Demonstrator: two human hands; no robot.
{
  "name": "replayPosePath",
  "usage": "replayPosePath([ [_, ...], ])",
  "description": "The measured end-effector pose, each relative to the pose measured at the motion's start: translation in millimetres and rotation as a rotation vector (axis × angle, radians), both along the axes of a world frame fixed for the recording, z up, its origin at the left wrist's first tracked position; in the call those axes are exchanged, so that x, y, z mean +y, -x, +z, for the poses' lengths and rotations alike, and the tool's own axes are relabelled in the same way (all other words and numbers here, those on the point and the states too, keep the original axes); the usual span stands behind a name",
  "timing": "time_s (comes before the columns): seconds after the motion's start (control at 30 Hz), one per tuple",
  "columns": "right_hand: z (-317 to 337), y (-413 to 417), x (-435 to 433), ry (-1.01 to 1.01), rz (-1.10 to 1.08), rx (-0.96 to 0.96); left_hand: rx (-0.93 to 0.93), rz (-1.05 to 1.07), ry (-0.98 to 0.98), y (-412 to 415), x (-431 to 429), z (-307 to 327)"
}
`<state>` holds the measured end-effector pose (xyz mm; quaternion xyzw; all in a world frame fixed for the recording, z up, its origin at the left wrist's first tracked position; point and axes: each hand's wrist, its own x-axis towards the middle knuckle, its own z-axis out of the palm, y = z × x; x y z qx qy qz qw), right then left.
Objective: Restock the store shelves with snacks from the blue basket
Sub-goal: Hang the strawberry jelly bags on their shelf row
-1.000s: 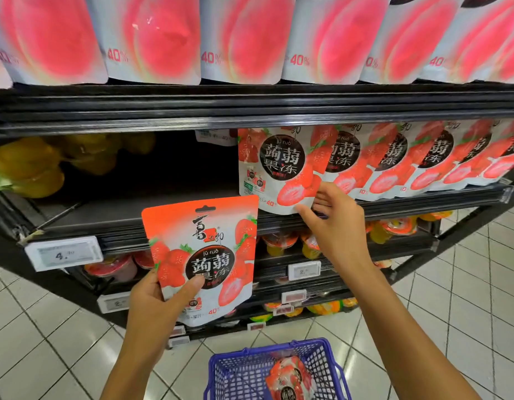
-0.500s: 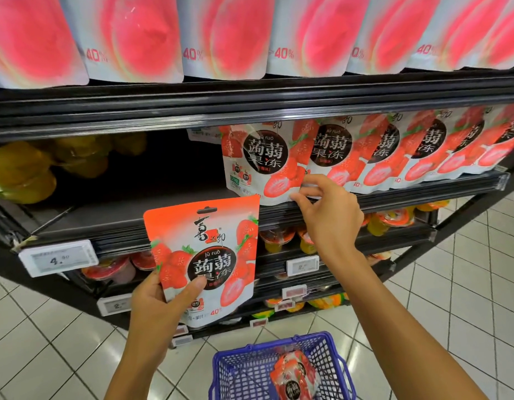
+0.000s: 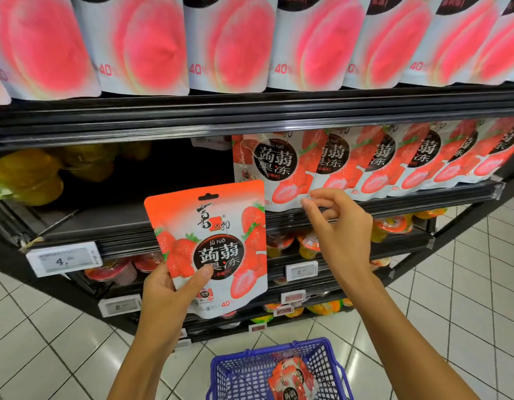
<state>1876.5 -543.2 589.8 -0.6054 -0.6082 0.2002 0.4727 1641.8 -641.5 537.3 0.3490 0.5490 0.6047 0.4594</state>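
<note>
While our left grip clasps a strawberry pouch by its lower corner before the shelf, our right grip hovers loose-fingered, holding nothing, just beside the shelved pouches; another pouch lies in the blue basket.

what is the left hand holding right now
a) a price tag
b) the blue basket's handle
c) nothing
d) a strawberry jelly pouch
d: the left hand grips the strawberry jelly pouch by its lower left corner, thumb across the front.
</note>
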Motion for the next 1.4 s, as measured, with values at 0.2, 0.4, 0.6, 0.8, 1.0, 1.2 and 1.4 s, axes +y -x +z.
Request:
replayPosePath([
  [0.2, -1.2, 21.5, -36.7, 0.352, 0.735, 0.258, -0.016, -0.055, -0.028, -8.3, 11.1, 23.0],
  [0.4, 1.8, 41.4, -36.4, 0.271, 0.576, 0.457, 0.038, -0.067, -0.129, -7.3, 18.0, 37.8],
  [0.6, 11.8, 58.2, -23.4, 0.114, 0.456, 0.541, 0.351, 0.084, -0.285, 7.9, 10.2, 42.5],
  [0.8, 23.1, 88.9, 1.4, -0.048, 0.404, 0.511, 0.604, -0.011, -0.329, -10.6, 18.6, 38.1],
  [1.0, 2.6, 98.4, 12.8, -0.052, 0.412, 0.369, 0.58, -0.051, -0.22, -25.2, 31.4, 33.0],
  [1.2, -11.8, 80.2, 7.5, -0.053, 0.329, 0.038, 0.582, -0.044, -0.196, -27.7, 32.8, 30.4],
  [1.4, -18.7, 75.5, 1.6, -0.175, 0.09, -0.172, 0.601, -0.009, -0.189, -29.9, 32.6, 31.6],
])
